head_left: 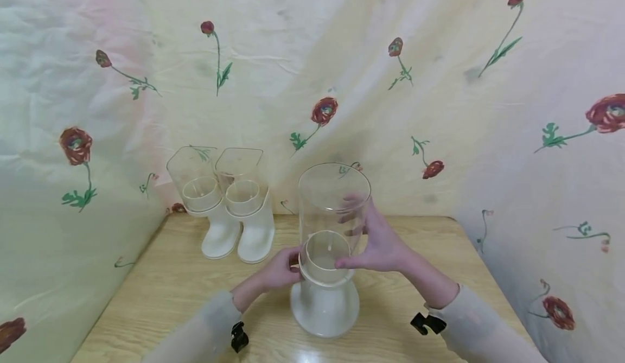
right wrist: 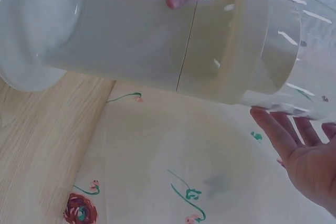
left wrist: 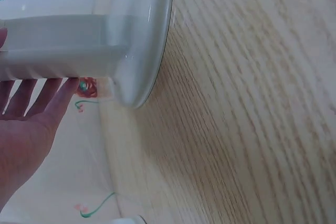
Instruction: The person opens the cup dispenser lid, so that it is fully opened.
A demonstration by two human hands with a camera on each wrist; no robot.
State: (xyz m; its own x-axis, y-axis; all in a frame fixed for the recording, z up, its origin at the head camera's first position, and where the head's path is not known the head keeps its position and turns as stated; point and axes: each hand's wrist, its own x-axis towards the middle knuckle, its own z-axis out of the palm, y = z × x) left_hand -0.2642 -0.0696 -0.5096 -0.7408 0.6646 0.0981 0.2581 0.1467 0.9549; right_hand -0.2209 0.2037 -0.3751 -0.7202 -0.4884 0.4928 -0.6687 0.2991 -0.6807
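A white pedestal stand (head_left: 326, 306) stands upright on the table with a clear cylinder (head_left: 337, 189) on top. Inside the cylinder's lower end is a white ring-shaped cup (head_left: 326, 265). My left hand (head_left: 283, 268) grips the stem just below the rim; in the left wrist view, its fingers (left wrist: 50, 98) reach round the smooth stem (left wrist: 63, 48). On the other side, my right hand (head_left: 381, 243) holds the cylinder low down, thumb in front and fingers behind the clear wall. The right wrist view shows those fingertips (right wrist: 262, 116) against the cylinder near the stand's collar (right wrist: 247, 40).
Two similar white stands with clear tops, one on the left (head_left: 219, 238) and one beside it (head_left: 256, 238), stand close together at the table's back left. A flowered cloth (head_left: 273, 81) hangs behind and around the wooden table (head_left: 161, 298).
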